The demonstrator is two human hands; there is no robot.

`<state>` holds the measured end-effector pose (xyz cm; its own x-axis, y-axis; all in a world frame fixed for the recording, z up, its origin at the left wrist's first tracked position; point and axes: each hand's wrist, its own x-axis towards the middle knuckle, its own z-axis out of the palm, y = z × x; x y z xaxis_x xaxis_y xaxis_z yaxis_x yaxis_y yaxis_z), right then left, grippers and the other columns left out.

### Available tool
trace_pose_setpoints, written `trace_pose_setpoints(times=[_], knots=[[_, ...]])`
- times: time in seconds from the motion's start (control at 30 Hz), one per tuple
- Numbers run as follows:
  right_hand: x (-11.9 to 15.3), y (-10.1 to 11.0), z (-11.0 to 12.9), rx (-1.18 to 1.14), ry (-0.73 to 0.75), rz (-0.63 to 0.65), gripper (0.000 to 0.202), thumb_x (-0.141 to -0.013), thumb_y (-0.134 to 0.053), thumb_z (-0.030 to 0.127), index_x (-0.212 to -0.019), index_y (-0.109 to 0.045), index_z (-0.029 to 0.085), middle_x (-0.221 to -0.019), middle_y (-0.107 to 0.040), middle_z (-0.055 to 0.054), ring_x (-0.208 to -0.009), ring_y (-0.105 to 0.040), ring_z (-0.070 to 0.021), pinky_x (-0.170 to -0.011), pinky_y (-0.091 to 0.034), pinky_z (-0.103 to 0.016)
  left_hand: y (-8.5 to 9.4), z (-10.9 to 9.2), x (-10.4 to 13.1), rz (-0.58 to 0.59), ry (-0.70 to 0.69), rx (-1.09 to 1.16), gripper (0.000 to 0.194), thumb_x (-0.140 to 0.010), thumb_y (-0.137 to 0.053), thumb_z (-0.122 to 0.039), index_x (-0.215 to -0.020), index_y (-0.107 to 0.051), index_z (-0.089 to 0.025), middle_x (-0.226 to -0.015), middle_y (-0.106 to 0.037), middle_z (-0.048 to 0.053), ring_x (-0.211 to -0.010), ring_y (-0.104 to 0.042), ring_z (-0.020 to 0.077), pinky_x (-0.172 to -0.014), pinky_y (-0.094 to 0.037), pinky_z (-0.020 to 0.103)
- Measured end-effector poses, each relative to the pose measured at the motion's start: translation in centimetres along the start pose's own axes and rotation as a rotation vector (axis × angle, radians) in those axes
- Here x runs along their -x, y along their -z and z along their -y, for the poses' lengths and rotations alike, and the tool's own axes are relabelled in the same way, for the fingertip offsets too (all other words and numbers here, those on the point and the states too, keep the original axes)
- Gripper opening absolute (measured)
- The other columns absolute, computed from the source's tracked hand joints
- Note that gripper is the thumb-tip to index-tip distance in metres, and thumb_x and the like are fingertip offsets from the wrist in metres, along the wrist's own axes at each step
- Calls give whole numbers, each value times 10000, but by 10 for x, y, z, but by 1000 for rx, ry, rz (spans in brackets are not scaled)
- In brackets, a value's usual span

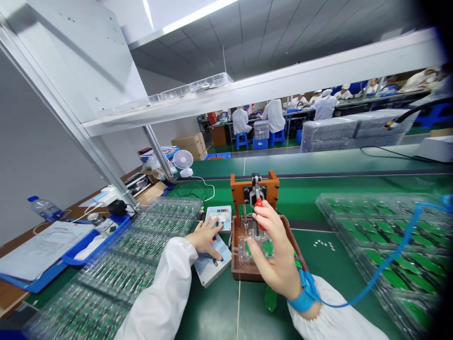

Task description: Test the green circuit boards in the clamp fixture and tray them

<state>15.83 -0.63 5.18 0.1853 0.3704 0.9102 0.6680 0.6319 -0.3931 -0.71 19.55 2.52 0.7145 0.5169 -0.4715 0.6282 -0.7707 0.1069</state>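
Observation:
My left hand [205, 237] is spread over two white-and-blue boxes with red digits, the rear box [223, 213] and the tilted front box [212, 269]. Its fingertips rest near small switches on them. My right hand [274, 250] has its fingers curled over the red handle of a toggle clamp [259, 202], the thumb held apart. The clamp is mounted on an orange-brown test fixture [236, 189] with a clear plate [244, 250] below it. Green circuit board shows under the plate, partly hidden by my hand. A blue wrist strap [303, 293] circles my right wrist.
Clear trays of green boards stand left [134, 250] and right [385, 245]. Small pale pieces [323, 245] lie right of the fixture. A green object [271, 298] sits before it. A blue cord [382, 271] crosses the right side. A small fan [183, 160] stands behind; people work beyond.

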Motion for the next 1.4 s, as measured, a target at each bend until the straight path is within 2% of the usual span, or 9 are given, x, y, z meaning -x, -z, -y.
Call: trace_pose_setpoints(times=[0.17, 0.5, 0.9, 1.17, 1.2, 1.27, 1.33, 1.37, 1.4], knots=[[0, 1, 1, -5, 8, 12, 668, -937, -537, 1, -1535, -411, 272, -1512, -501, -90, -1525, -344, -307, -1236, -382, -564, 2, 11, 9, -33, 4, 65, 1335, -623, -846, -652, -1655, -148, -172, -1693, 73, 149, -1563, 93, 397, -1269, -74, 556], [0, 0, 0, -15, 12, 10, 677, -936, -528, -15, -1538, -406, 268, -1517, -490, -83, -1529, -333, -296, -1248, -371, -534, -2, 16, 10, -13, 45, 76, 1359, -570, -886, -628, -1645, -203, -155, -1707, 23, 139, -1555, 94, 430, -1270, -70, 566], [1, 0, 1, -13, 7, 10, 667, -938, -531, -18, -1531, -412, 263, -1519, -485, -79, -1531, -331, -277, -1256, -361, -511, -4, 16, 9, 25, 49, 23, 1412, -563, -857, -705, -1654, -143, -163, -1706, 53, 122, -1562, 91, 417, -1273, -84, 549], [0, -3, 0, -8, 8, -12, 654, -940, -529, -18, -1521, -427, 264, -1513, -491, -79, -1524, -346, -276, -1256, -364, -500, 4, 7, 13, 19, 96, -20, 1369, -567, -918, -587, -1651, -181, -191, -1708, 72, 117, -1551, 123, 438, -1271, -85, 578], [0, -3, 0, -4, 6, -12, 652, -940, -528, -19, -1521, -427, 259, -1515, -489, -81, -1524, -347, -277, -1257, -365, -497, 8, 1, 20, -14, 107, -11, 1333, -574, -929, -556, -1640, -221, -184, -1713, 33, 130, -1563, 72, 434, -1275, -120, 563], [1, -3, 0, 0, 3, -9, 650, -941, -525, -19, -1523, -425, 253, -1520, -487, -85, -1524, -347, -280, -1253, -373, -498, 11, -19, 40, -160, 132, 2, 1100, -630, -925, -472, -1549, -403, -164, -1681, -220, 179, -1548, -185, 422, -1241, -274, 528], [1, -3, 0, 4, 10, -11, 654, -941, -522, -19, -1527, -418, 253, -1520, -489, -86, -1522, -351, -285, -1248, -381, -508, 4, -52, 63, -370, 117, -7, 566, -756, -851, -349, -1241, -631, -158, -1336, -633, 171, -1265, -576, 367, -1052, -491, 489], [2, -3, 0, 8, 15, -13, 656, -940, -521, -19, -1527, -418, 256, -1520, -491, -84, -1519, -357, -287, -1247, -383, -512, -5, -73, 74, -444, 63, -21, 372, -816, -800, -323, -1123, -655, -170, -1155, -691, 141, -1099, -650, 342, -948, -539, 492], [2, -3, 0, 13, 17, -17, 657, -939, -521, -18, -1526, -420, 258, -1518, -494, -82, -1517, -361, -287, -1246, -384, -514, -17, -95, 83, -475, -100, -43, 266, -873, -747, -312, -1086, -656, -180, -1069, -693, 132, -983, -670, 320, -851, -567, 482]])
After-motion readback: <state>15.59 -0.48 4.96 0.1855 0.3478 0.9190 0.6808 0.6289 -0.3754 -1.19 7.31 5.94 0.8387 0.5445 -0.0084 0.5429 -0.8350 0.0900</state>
